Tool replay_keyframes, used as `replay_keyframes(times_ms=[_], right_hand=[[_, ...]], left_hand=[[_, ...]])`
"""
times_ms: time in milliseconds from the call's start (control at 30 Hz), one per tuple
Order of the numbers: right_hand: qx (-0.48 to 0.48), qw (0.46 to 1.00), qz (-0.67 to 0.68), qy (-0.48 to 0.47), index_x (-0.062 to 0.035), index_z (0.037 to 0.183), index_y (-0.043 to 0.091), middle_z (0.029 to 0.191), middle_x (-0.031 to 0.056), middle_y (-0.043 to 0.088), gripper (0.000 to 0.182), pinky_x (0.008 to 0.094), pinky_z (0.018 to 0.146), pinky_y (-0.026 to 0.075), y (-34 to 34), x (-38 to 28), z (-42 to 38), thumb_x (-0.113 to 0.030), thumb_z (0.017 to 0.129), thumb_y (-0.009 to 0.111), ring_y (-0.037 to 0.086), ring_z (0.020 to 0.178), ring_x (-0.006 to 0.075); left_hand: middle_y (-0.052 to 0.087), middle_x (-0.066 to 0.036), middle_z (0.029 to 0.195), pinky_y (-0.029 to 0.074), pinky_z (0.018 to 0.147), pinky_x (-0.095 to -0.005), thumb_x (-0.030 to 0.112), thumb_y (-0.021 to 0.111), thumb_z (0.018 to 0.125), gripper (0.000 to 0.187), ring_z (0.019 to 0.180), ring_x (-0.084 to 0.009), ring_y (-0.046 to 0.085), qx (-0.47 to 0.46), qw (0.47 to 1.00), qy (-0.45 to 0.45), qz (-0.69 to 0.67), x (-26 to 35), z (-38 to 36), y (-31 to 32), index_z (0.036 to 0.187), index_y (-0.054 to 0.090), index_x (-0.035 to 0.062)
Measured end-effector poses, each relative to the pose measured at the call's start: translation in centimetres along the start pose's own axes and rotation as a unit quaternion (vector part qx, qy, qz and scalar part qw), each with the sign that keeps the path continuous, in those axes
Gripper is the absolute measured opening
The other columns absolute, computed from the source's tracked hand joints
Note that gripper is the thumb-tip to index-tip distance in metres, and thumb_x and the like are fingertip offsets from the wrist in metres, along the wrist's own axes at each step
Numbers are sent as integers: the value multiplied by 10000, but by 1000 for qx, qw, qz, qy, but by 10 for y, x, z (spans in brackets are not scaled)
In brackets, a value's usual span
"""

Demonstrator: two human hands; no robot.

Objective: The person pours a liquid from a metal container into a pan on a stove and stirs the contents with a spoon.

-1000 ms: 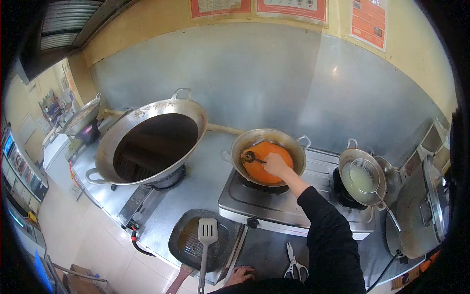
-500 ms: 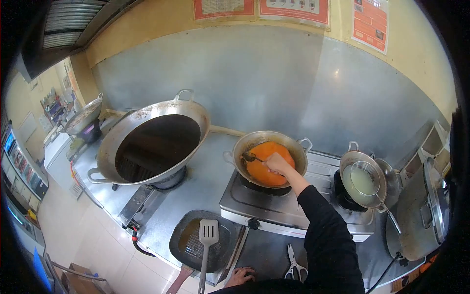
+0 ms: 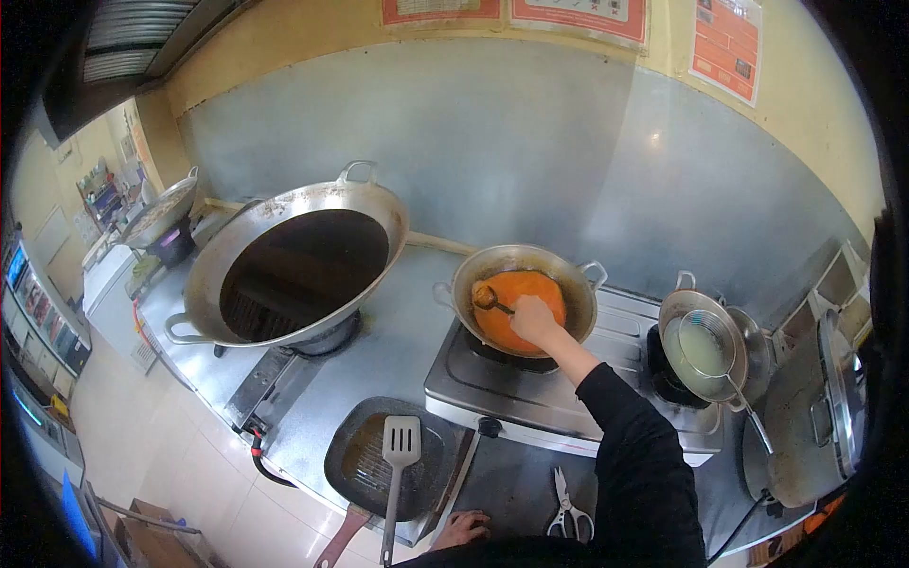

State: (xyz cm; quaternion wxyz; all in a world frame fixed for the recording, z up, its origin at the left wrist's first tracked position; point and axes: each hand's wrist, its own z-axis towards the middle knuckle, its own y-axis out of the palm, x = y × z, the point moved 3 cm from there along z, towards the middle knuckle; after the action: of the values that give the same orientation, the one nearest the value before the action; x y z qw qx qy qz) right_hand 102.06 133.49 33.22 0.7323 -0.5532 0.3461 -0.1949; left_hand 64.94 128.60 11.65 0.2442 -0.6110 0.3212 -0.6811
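Observation:
My right hand [image 3: 536,321] is closed round the handle of a dark ladle [image 3: 487,299], reaching over a metal wok [image 3: 579,293]. Orange sauce [image 3: 516,335] covers the bottom of this wok, and the ladle's bowl sits in it at the left side. The wok rests on a silver gas stove [image 3: 454,374]. Lower down, my left hand [image 3: 461,528] lies at the counter's front edge with its fingers stretched out, holding nothing. Beside it are a square grill pan [image 3: 346,469] with a slotted turner [image 3: 401,440] laid across it, and scissors [image 3: 566,511].
A large wok [image 3: 204,284] of dark liquid stands on a burner at left. On the right, a strainer [image 3: 727,346] sits over a smaller pan [image 3: 674,308] of pale liquid, near a big lidded pot [image 3: 795,445]. A metal backsplash [image 3: 492,142] rises behind.
The ladle's bowl has moved slightly right and turned within the sauce, which has drawn away from the wok's upper rim. My left hand has barely moved; the view has shifted a little.

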Motion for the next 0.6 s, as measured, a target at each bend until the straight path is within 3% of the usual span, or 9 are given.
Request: replay_keyframes(times_ms=[167,267,600], right_hand=[[-71,995,-24,-62,-58,785,620,796,184,571,180,377,689,448,-6,6,0,-180,675,545,553,758,334],[-71,996,-45,-21,4,741,589,784,198,578,174,384,679,453,-18,-1,-14,-127,687,488,570,752,322],[40,994,-88,48,-8,729,596,764,191,585,149,377,658,472,-1,36,23,-90,710,473,581,745,310]], left_hand=[[428,-60,1110,196,936,-412,182,465,750,115,1123,-208,333,10,1000,-2,0,7,1,-8,836,536,153],[436,-48,1101,206,926,-397,165,488,731,119,1125,-202,340,9,1000,-4,2,6,2,-9,829,554,153],[441,-46,1094,207,924,-381,143,502,720,129,1121,-193,348,18,1000,-2,10,4,2,-4,835,560,149]])
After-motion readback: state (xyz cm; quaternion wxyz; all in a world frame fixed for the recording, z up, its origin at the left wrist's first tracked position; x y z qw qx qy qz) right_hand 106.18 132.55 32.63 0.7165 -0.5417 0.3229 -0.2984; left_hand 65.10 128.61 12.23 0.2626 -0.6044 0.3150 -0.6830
